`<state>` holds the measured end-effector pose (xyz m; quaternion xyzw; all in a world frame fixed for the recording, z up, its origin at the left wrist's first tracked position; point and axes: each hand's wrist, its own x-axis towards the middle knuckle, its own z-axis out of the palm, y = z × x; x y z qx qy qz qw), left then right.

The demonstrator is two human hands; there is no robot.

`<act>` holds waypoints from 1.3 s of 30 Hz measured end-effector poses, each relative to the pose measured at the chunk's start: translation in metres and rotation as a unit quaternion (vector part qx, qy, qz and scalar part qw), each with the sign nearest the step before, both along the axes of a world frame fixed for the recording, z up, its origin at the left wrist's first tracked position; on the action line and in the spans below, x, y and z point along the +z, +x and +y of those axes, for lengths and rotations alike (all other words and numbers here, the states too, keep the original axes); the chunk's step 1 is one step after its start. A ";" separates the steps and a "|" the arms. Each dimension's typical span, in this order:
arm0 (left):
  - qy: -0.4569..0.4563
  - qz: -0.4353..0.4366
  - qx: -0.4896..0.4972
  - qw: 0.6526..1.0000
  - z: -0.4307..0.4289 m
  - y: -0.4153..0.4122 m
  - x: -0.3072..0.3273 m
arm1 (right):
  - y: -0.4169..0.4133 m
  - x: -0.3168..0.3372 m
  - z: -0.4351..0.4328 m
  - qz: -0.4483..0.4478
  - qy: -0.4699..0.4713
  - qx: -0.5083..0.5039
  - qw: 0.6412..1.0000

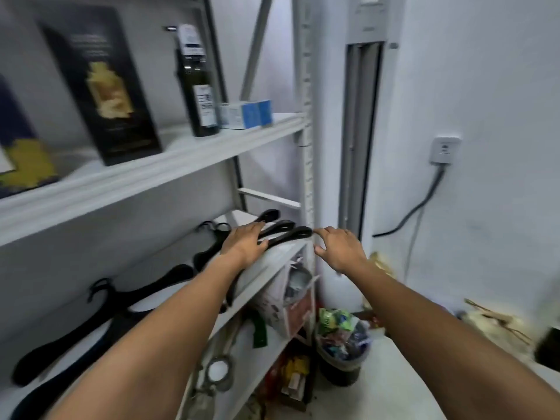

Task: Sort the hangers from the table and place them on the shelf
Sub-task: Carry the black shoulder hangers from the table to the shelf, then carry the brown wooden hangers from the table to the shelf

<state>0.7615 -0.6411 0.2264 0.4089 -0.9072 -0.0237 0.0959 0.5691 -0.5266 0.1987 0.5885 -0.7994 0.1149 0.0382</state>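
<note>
Black hangers [283, 231] lie stacked at the right end of the middle shelf [274, 263], their rounded ends pointing toward the shelf post. My left hand [245, 242] rests flat on this stack, fingers spread over the hanger arms. More black hangers [100, 310] lie further left on the same shelf, with hooks toward the back. My right hand [339, 248] hovers just right of the stack's tips, beside the post, fingers loosely bent and holding nothing.
The upper shelf [169, 165] carries a dark bottle [197, 86], a black box [103, 86] and small blue-white boxes [247, 114]. Below are cluttered lower shelves. A full bin [342, 347] stands on the floor. A tall white unit [360, 131] and a wall socket [444, 150] are to the right.
</note>
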 end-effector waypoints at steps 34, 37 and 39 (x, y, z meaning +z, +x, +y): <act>0.017 -0.194 -0.587 0.786 0.505 -0.460 -0.159 | -0.182 -0.129 0.614 -0.087 0.085 -0.678 0.725; 0.032 -0.230 -0.580 0.781 0.522 -0.473 -0.189 | -0.176 -0.151 0.631 -0.109 0.092 -0.710 0.690; 0.034 -0.242 -0.576 0.780 0.527 -0.479 -0.203 | -0.174 -0.160 0.635 -0.114 0.087 -0.722 0.676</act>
